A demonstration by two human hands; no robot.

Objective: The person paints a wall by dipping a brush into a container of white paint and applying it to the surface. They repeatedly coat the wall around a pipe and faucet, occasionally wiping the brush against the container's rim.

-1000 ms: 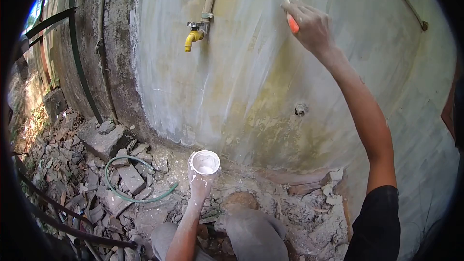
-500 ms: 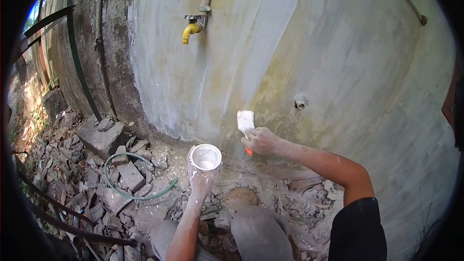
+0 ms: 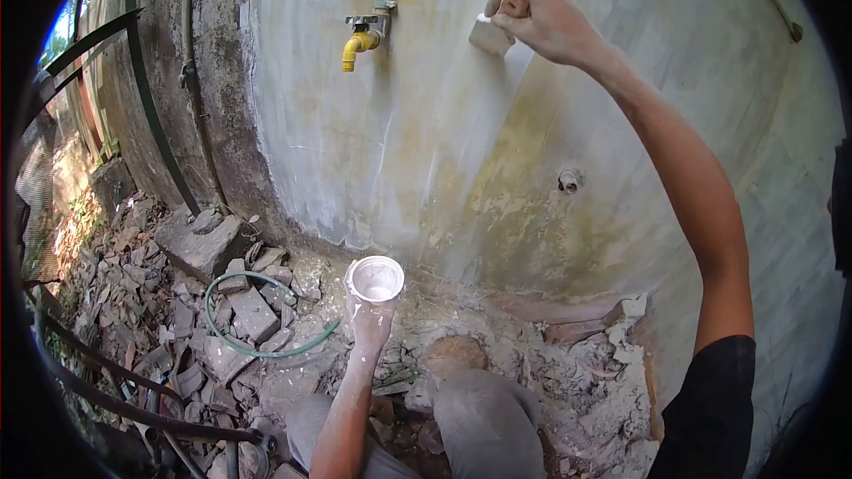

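Note:
My left hand [image 3: 369,324] is wrapped round a white plastic tub [image 3: 376,278], held upright low in front of the wall. Pale paint coats its inside, with a little pooled at the bottom. White smears cover my left fingers and wrist. Up on the wall [image 3: 426,124], my right hand [image 3: 550,27] grips a paintbrush [image 3: 491,36] by its orange-tipped handle. The bristles point down and left, right at the wall's surface. Around the brush the wall is streaked grey-white, while yellowish patches show below it.
A yellow tap [image 3: 359,46] sticks out of the wall left of the brush, and a pipe stub [image 3: 569,181] sits lower right. Broken bricks and rubble [image 3: 191,319] cover the ground, with a green hose [image 3: 293,350] on top. Metal bars [image 3: 169,426] stand at lower left.
My right hand has moved up the wall with the paintbrush, whose bristles have swung from pointing up to pointing down. The tub stays nearly where it was.

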